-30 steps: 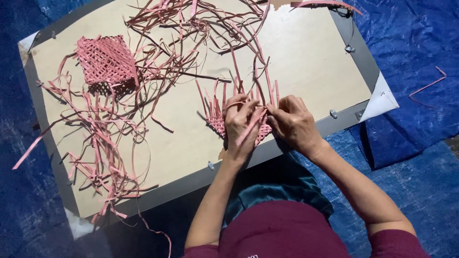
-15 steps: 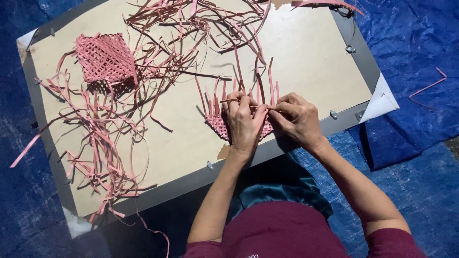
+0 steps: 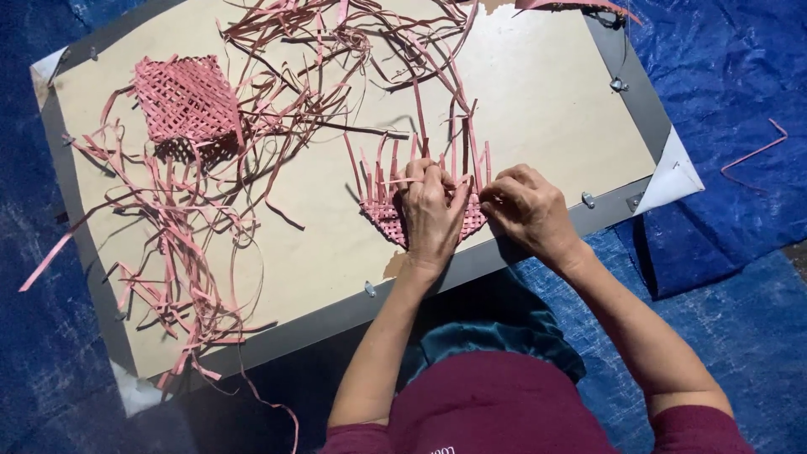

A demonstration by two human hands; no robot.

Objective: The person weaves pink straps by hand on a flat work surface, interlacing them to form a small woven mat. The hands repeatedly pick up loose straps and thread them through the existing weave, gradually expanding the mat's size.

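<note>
A small pink woven piece (image 3: pixel 385 214) with several upright strip ends lies near the front edge of a tan board (image 3: pixel 538 101). My left hand (image 3: pixel 430 214) presses down on it, fingers curled around a horizontal pink strip (image 3: pixel 399 180). My right hand (image 3: pixel 525 210) pinches strips at the piece's right side, fingers closed. The middle of the weave is hidden under my hands.
A finished pink woven square (image 3: pixel 185 99) lies at the board's back left. Loose pink strips (image 3: pixel 176 252) pile along the left and back. The board has a grey frame (image 3: pixel 336 311) and rests on a blue tarp (image 3: pixel 731 76). One stray strip (image 3: pixel 756 153) lies on the tarp.
My hands shifted slightly on the weave; the left hand moved up over it and the horizontal strip now sticks out to the left of its fingers.
</note>
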